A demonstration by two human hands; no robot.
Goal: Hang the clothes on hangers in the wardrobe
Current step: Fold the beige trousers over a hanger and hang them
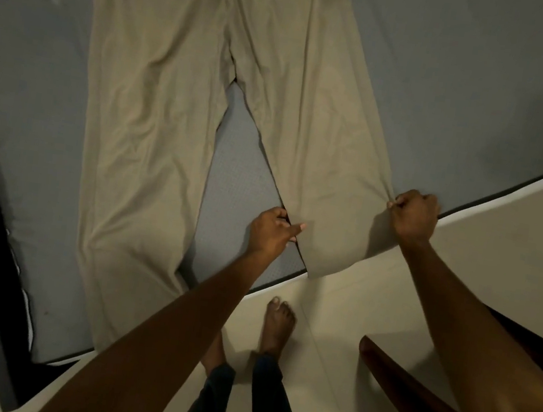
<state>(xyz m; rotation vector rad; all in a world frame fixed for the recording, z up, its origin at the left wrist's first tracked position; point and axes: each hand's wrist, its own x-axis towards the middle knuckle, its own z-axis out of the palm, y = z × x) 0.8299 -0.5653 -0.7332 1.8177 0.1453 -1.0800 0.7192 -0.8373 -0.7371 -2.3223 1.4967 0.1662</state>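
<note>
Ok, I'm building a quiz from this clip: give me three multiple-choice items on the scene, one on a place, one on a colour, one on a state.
1. Where do the trousers lie?
A on the mattress
B on the floor
C on a hanger

2. What colour are the trousers?
A black
B khaki
C red

3. What are the hands doing?
A both hang idle
B both grip one trouser leg near its hem
C both hold a hanger

Answers:
1 A, they are spread flat on the grey surface.
2 B, the cloth is tan.
3 B, the left hand and right hand hold the leg's two edges.

Single head-worn wide-angle view: looks steeply down, close over bed (487,78) edge and floor (501,236); far end at top.
</note>
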